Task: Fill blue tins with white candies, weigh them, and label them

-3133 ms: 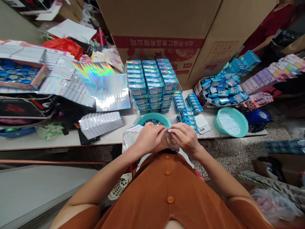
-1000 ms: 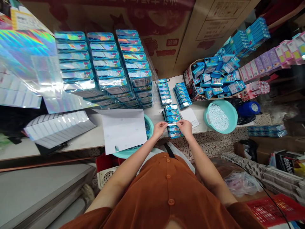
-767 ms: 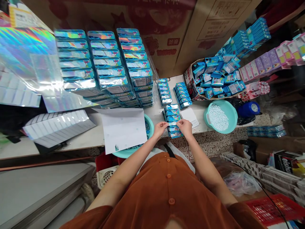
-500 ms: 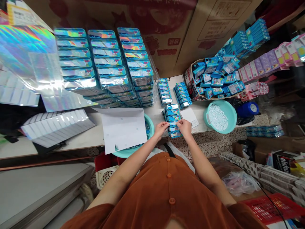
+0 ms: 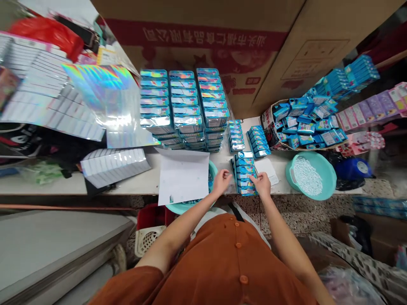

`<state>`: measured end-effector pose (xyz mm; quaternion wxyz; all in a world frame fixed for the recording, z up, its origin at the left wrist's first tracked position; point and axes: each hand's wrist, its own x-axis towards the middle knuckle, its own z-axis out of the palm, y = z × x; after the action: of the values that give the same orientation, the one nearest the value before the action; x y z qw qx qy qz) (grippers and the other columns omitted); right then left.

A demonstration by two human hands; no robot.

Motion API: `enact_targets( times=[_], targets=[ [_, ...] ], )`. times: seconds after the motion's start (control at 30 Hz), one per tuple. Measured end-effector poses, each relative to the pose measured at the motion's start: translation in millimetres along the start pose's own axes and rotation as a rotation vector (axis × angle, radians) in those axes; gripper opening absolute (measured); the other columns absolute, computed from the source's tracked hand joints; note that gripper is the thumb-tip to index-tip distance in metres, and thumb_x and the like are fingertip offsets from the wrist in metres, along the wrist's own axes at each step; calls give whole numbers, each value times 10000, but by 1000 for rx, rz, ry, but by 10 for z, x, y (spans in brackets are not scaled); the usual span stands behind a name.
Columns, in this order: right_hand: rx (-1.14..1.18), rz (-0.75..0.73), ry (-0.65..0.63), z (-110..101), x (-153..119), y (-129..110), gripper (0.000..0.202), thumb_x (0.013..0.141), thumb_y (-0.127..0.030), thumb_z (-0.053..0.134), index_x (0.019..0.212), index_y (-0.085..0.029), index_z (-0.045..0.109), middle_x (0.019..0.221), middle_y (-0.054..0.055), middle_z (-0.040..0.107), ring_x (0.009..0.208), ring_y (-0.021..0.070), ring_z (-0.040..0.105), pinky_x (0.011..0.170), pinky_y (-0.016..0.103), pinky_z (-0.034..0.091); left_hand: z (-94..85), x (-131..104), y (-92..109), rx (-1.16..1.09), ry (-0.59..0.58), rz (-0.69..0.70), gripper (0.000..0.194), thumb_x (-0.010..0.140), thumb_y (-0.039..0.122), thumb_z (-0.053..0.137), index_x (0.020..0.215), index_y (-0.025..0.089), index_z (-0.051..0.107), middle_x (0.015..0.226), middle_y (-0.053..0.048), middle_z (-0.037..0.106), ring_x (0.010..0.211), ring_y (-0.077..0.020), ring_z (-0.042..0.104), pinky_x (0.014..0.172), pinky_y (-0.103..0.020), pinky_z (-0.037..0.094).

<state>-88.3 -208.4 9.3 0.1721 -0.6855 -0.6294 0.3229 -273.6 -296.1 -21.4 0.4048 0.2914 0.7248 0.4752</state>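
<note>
A short row of blue tins (image 5: 246,162) stands on the white table in front of me. My right hand (image 5: 263,184) is at the row's right side, its thumb reaching out onto the top of one tin, not wrapped around it. Left of the row, my left hand (image 5: 221,182) hangs with loosely curled fingers, apart from the tins; I see nothing in it. Close by on its left lies a white paper sheet (image 5: 182,176) over a turquoise basin (image 5: 213,168), which holds small blue pieces partly hidden by the paper.
Wrapped stacks of blue tins (image 5: 184,108) stand at the back against a large cardboard box (image 5: 203,25). Two more short rows of tins (image 5: 258,141) lie behind my hands. To the right are a carton of jumbled tins (image 5: 307,120) and a basin of white pellets (image 5: 329,180).
The view has shifted left. My left hand has come away from the tins toward the paper sheet. My right hand has stayed at the row, its thumb now on a tin's top.
</note>
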Motion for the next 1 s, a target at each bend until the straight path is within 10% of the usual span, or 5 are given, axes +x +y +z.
enact_targets(
  times=[0.1, 0.23, 0.43, 0.77, 1.0],
  targets=[
    [44, -95, 123, -68, -116, -39, 384, 723, -557, 601, 844, -203, 512, 699, -25, 500, 630, 149, 480, 638, 272, 378, -784, 174, -34, 266, 447, 196, 244, 789, 309, 596, 977, 164, 544, 977, -88, 554, 965, -208, 527, 906, -357, 416],
    [113, -234, 170, -157, -309, -108, 349, 817, -507, 528, 937, -180, 547, 825, 37, 560, 723, 169, 519, 702, 299, 421, -1848, 434, -187, 479, 970, -1, 723, 670, 351, 724, 1257, 103, 381, 1296, -218, 429, 1264, -330, 366, 1049, -474, 292],
    [34, -425, 105, -162, -524, -385, 309, 854, -463, 515, 963, -178, 563, 879, 66, 591, 775, 191, 541, 744, 337, 433, -2468, 741, -392, 301, 592, -351, 736, 603, 297, 762, 1235, 140, 421, 1103, -143, 593, 1073, -293, 569, 915, -409, 427],
    [120, -599, 112, -168, -779, -987, 203, 874, -372, 517, 927, -191, 590, 872, 56, 598, 822, 191, 557, 761, 338, 454, -2592, -216, 168, -175, 107, 176, 187, 618, 279, 720, 739, 168, 633, 764, -15, 593, 734, -156, 579, 724, -286, 467],
    [191, -943, 57, -327, -972, -1660, 246, 881, -336, 515, 1066, -207, 613, 1084, 96, 620, 1068, 227, 551, 964, 416, 422, -2668, -855, 784, -261, -48, 476, 245, 620, 334, 800, 604, 168, 620, 848, -53, 599, 906, -228, 622, 866, -379, 465]
  ],
)
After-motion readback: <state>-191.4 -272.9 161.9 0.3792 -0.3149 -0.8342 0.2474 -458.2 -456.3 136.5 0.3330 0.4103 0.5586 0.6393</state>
